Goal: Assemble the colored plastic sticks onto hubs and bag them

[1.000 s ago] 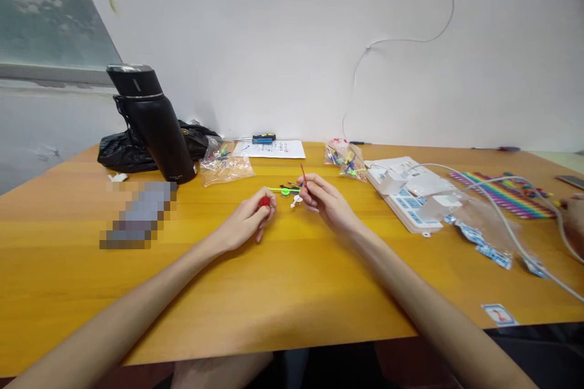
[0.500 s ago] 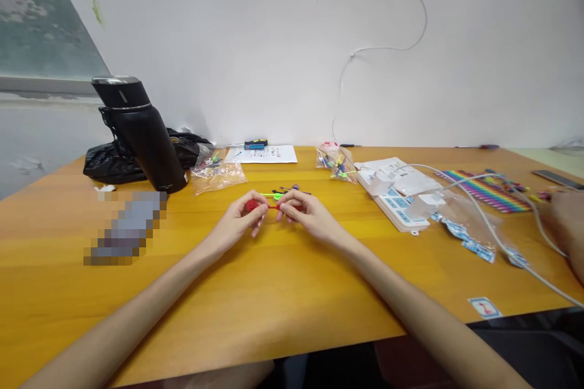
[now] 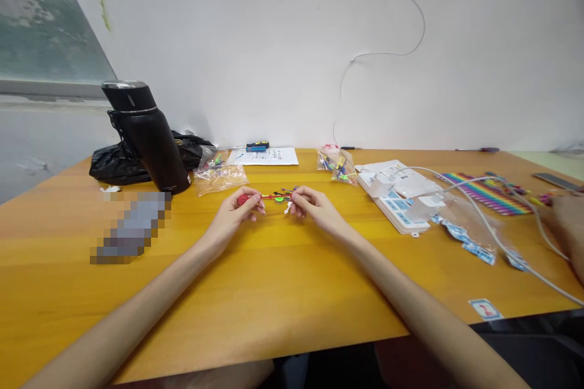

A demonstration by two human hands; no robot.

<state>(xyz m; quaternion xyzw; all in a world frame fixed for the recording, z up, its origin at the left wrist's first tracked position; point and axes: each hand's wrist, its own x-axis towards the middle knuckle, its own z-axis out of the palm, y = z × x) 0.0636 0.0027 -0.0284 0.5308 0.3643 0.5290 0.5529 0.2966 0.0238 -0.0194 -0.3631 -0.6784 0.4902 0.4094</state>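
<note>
Pinched in my left hand is a small red plastic piece with a round end and a thin stick. The stick runs level across to my right hand, whose thumb and fingertips close on its other end. A small white part shows just under my right fingertips; whether it is held too, I cannot tell. Just behind the stick, a bright green part and some dark small parts lie on the table, partly hidden by my hands.
A black bottle stands at the left by a black bag and a blurred-out flat object. Plastic bags of parts, a paper and screwdriver lie behind. Right: power strip, white cable, another person's hand.
My hands have moved a little apart, so more of the red stick shows between them. A white part now shows below my right fingertips. The view has shifted slightly.
</note>
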